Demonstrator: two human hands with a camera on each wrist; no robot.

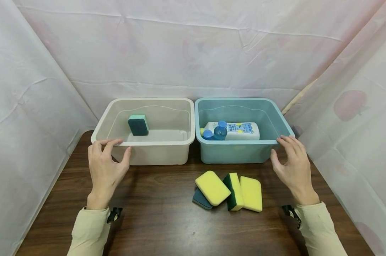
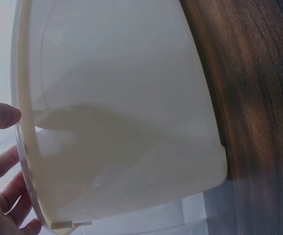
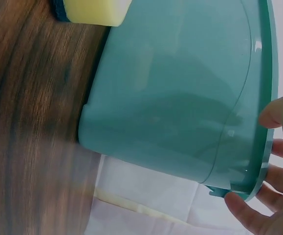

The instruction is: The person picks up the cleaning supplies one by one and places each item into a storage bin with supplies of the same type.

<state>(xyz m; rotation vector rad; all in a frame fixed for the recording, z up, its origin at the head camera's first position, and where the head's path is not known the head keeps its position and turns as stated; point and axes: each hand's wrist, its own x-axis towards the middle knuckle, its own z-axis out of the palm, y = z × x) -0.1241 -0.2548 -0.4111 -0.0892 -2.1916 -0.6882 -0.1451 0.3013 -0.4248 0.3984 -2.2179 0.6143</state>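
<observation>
"Left grip (image 1: 108,170) and right grip (image 1: 293,169), two in all: grasping anything?"

"Yes, the left holds the front rim of the beige bin (image 1: 157,154), thumb in front, fingers over the edge; the right holds the rim of the teal bin (image 1: 232,153) likewise, near its right front corner; how firmly, I cannot tell"

"Now count, largest first?"

"One desk (image 1: 161,220), its near edge cut off; two bins side by side on it; one white bottle (image 1: 244,131) lying in the teal bin, its label partly covered"

"Sponges?"

"Five: one dark green sponge (image 1: 138,126) inside the beige bin; on the desk, two yellow sponges (image 1: 213,188), one yellow-and-green sponge (image 1: 234,192) on edge between them, and one dark sponge (image 1: 200,200) half hidden under the left yellow one"

"Smallest?"

"Two blue bottles (image 1: 220,132) in the teal bin, one mostly hidden by its front wall"
</observation>
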